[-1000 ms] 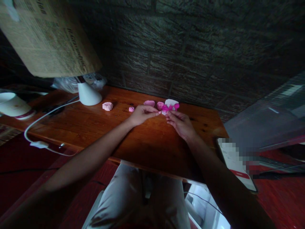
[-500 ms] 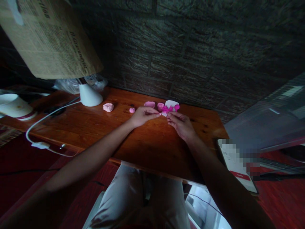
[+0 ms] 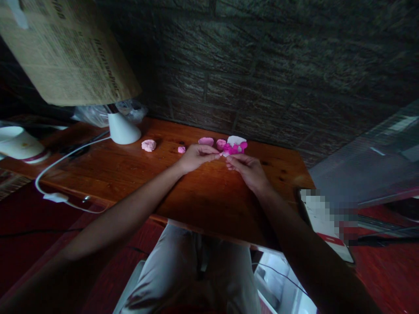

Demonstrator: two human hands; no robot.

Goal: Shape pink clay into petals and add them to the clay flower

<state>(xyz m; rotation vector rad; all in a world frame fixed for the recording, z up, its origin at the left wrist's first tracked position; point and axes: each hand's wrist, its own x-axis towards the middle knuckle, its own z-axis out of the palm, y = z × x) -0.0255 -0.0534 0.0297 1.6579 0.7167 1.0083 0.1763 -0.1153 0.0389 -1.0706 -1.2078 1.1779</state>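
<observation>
My left hand (image 3: 196,158) is closed in a pinch, with a tiny pink piece of what looks like modelling clay (image 3: 221,154) at its fingertips. Facing it, my right hand (image 3: 248,169) also has thumb and fingers pressed together; whatever they hold is too small to make out. Just behind the fingertips lie bright magenta pieces (image 3: 228,149) against a white, irregular flat piece (image 3: 236,140). A rough pink ball (image 3: 221,143) and a flattened pink piece (image 3: 206,141) sit beside them. Left of my hands are a small pink lump (image 3: 181,149) and a larger pale-pink lump (image 3: 148,145).
A lamp with a white base (image 3: 124,130) and newsprint shade (image 3: 81,56) stands left on the wooden table (image 3: 209,196), its cord hanging over the front edge. A paper cup (image 3: 21,144) is farther left. A tablet-like device (image 3: 327,218) lies right; a stone wall (image 3: 229,65) rises behind.
The fingertips of my right hand have shifted slightly left, towards my left fingertips. My left hand stays almost in place, and the clay lumps on the table have not moved.
</observation>
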